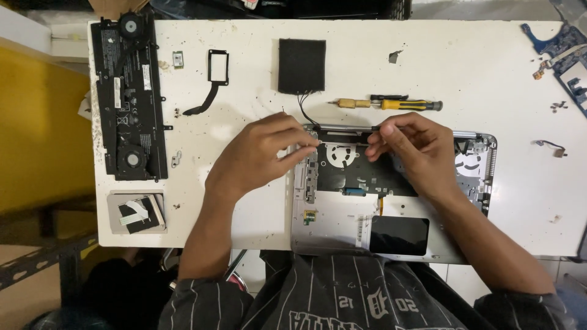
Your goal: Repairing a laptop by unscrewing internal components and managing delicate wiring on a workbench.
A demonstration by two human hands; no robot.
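An opened silver laptop base lies at the table's near edge, its dark inner plate and black touchpad underside showing. My left hand pinches something small at the base's top-left corner, by the hinge bar; what it grips is too small to tell. My right hand rests over the dark plate, fingers closed on a thin dark tool whose tip touches the hinge bar. Two black wires run from that corner up to a black square pad.
A long black battery-and-fan assembly lies at the far left, a grey drive below it. A black bracket with cable, two screwdrivers, loose screws and a blue circuit board lie on the white table.
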